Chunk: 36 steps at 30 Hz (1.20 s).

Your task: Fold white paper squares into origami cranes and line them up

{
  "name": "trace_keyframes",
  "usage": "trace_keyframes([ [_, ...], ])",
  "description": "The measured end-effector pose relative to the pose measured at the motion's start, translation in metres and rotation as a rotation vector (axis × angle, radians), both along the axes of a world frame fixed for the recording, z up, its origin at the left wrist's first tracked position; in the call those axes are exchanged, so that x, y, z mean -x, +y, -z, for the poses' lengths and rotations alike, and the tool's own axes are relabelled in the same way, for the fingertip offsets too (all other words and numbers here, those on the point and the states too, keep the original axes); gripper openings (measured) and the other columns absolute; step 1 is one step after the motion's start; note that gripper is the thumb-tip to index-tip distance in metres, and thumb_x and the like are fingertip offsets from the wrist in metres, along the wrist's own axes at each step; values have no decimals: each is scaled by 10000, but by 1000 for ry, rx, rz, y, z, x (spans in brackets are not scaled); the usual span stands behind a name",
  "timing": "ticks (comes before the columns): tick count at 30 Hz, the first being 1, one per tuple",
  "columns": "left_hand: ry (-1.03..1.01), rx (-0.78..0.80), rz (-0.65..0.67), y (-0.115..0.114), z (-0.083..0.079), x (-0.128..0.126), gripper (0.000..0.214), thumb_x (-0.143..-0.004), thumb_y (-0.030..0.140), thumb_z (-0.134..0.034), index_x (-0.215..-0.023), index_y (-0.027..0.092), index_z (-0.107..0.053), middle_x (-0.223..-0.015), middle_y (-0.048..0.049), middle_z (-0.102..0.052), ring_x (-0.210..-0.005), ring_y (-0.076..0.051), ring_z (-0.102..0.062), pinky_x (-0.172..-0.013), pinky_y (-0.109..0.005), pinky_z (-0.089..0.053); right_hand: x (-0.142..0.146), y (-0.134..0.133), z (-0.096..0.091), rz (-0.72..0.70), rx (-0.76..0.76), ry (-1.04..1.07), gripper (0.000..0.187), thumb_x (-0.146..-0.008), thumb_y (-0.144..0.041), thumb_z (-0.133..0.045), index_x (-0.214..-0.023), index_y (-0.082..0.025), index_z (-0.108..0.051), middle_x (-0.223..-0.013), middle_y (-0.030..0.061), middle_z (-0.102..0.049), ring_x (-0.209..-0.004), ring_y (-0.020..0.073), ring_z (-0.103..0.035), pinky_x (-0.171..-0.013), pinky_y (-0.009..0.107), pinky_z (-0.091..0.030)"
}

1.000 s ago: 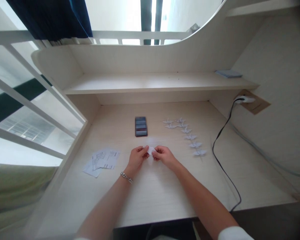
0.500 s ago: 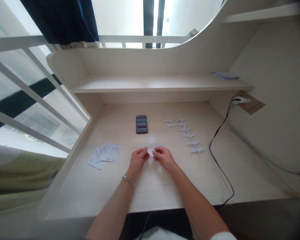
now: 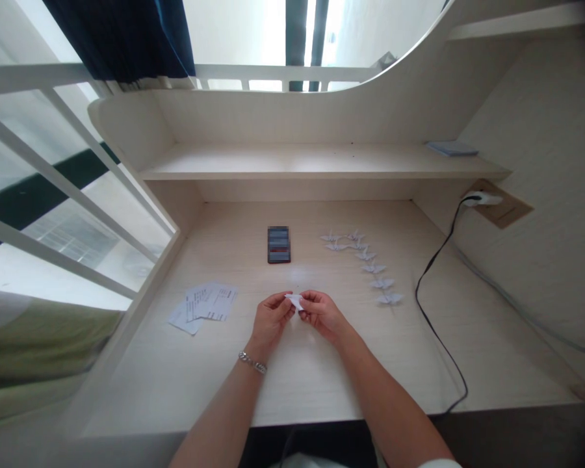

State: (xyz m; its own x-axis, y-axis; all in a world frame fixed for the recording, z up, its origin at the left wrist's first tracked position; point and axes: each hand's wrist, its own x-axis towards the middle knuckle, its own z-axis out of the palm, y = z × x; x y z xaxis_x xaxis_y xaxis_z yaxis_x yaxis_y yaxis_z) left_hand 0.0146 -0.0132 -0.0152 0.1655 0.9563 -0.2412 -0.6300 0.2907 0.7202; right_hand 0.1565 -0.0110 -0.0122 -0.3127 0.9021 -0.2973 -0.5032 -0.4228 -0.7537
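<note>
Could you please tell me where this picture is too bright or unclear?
In the head view, the strip between the dark uprights at top is nearly white; faint glare lies on the desk beyond the left hand and right hand; the green cloth looks soft; the dark device is pixelated; print on the paper slips is unreadable; the folds of the white paper are indistinct.

Folded paper (image 3: 295, 300) wht, prob. plain

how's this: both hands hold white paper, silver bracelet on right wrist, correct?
Wrong wrist: the head view shows the silver bracelet on the left wrist. The left hand and right hand do both hold white paper.
</note>
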Motion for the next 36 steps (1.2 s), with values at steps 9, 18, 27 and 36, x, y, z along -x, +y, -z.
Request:
trace_keyframes([
  [9, -41, -20, 26, -1, -1, -4, 223, -653, 204, -715, -858, 138, -659, -759, -36, -663, -658, -90, -597, -629, -207, -483, -2, 0, 0, -2, -18, 62, 241, -605, -282, -754, -750, -142, -623, -695, 19, -613, -548, 79, -520, -496, 195, -403],
  [18, -36, -17, 38, -3, -6, -3, 190, -697, 265, -680, -835, 140, -642, -775, -46, -667, -697, -116, -610, -654, -243, -477, -2, -1, -1, 3, 0, 74, 233, -610, -265, -753, -755, -145, -616, -707, 16, -610, -541, 75, -511, -503, 198, -399],
  [27, -73, -7, 84, -4, -13, -1, 193, -709, 272, -666, -843, 139, -629, -810, -65, -665, -721, -141, -615, -678, -280, -464, -2, 0, 0, -3, 1, 58, 262, -582, -287, -767, -746, -150, -616, -693, 14, -612, -533, 82, -510, -492, 206, -400],
  [36, -96, 31, 109, -4, -17, 4, 145, -729, 213, -613, -843, 126, -628, -783, -71, -662, -714, -147, -613, -673, -280, -459, -3, 0, -1, -3, 0, 71, 263, -574, -278, -771, -749, -153, -620, -684, 9, -612, -524, 77, -507, -492, 204, -401],
])
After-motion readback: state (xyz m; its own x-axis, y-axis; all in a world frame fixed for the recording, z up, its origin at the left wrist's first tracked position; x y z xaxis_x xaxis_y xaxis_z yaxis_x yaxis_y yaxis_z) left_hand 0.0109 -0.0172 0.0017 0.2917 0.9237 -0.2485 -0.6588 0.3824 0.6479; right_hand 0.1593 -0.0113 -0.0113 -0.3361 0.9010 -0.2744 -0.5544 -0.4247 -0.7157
